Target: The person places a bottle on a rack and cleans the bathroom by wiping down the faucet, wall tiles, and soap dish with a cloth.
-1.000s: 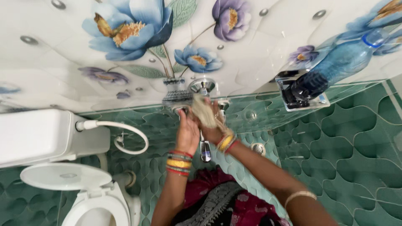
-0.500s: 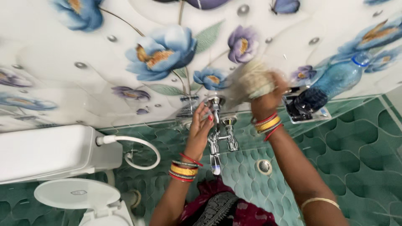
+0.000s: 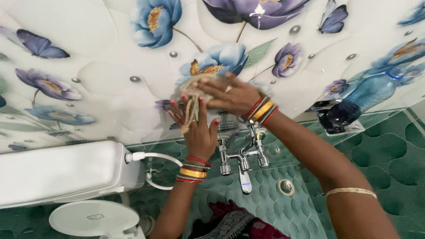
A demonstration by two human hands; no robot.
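Observation:
My right hand point(image 3: 228, 95) presses a pale fibrous scrubber point(image 3: 193, 99) against the flowered wall tile point(image 3: 106, 75), above the chrome tap point(image 3: 242, 159). My left hand point(image 3: 197, 128) is raised just below it, fingers spread, touching the scrubber's hanging strands. Both wrists wear red and gold bangles. Most of the scrubber is hidden under my right hand's fingers.
A white toilet cistern point(image 3: 57, 170) with a hose point(image 3: 157, 157) stands at the left, the toilet lid point(image 3: 93, 217) below it. A blue bottle point(image 3: 361, 99) lies on a chrome holder point(image 3: 338, 126) at the right. Green tiles point(image 3: 389, 155) cover the lower wall, with a round drain fitting point(image 3: 285, 186).
My right hand carried the scrubber from the tap up and right, then left onto the wall above the tap. My left hand left the tap and rose to it.

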